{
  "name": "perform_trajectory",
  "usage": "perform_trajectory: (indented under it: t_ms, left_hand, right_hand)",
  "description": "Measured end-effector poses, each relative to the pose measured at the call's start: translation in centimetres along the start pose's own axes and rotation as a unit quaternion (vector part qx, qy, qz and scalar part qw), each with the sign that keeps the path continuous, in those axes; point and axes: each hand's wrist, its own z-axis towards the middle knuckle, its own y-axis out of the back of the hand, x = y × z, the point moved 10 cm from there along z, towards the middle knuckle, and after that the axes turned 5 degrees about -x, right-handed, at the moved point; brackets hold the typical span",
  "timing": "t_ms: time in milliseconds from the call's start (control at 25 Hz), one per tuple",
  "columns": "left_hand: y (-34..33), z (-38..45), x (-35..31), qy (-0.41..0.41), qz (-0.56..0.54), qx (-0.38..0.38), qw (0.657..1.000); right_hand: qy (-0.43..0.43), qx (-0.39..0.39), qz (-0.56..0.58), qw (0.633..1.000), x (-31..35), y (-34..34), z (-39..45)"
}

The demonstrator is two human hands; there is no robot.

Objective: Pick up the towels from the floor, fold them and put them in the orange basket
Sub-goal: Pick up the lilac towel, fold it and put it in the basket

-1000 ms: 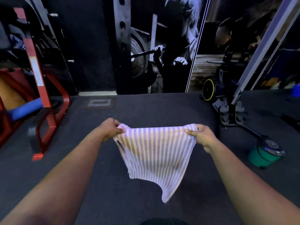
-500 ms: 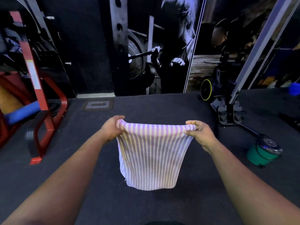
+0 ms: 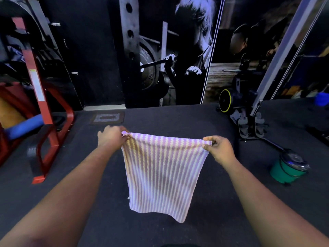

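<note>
Above the dark floor (image 3: 106, 220) you hold the striped towel (image 3: 163, 177) stretched out in the air. Your left hand (image 3: 111, 139) pinches its top left corner; your right hand (image 3: 219, 151) pinches the top right one, fingers curled round the hem. Both grips sit on very little cloth, so a corner could slip as you fold. The low right corner sags nearer the floor, so the fold may come out crooked. No orange basket shows; the green tub (image 3: 288, 169) stands well right.
</note>
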Motion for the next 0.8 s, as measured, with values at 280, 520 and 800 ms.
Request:
perform_trajectory:
  t_ms: [280, 520, 800]
  left_hand:
    - [-1.1, -1.6, -0.5, 0.067, -0.531, 0.021, 0.844]
    - [2.6, -1.8, -5.8, 0.061, -0.650, -0.014, 0.757]
    - [-0.1, -4.4, -5.0, -0.035, -0.473, 0.143, 0.869]
  right_hand:
    - [0.066, -0.026, 0.076, 0.995, 2.8, 2.0, -0.2]
    - [-0.034, 0.115, 0.199, 0.973, 1.2, -2.6, -3.8]
    - [-0.055, 0.033, 0.269, 0.961, 6.0, 0.2, 0.4]
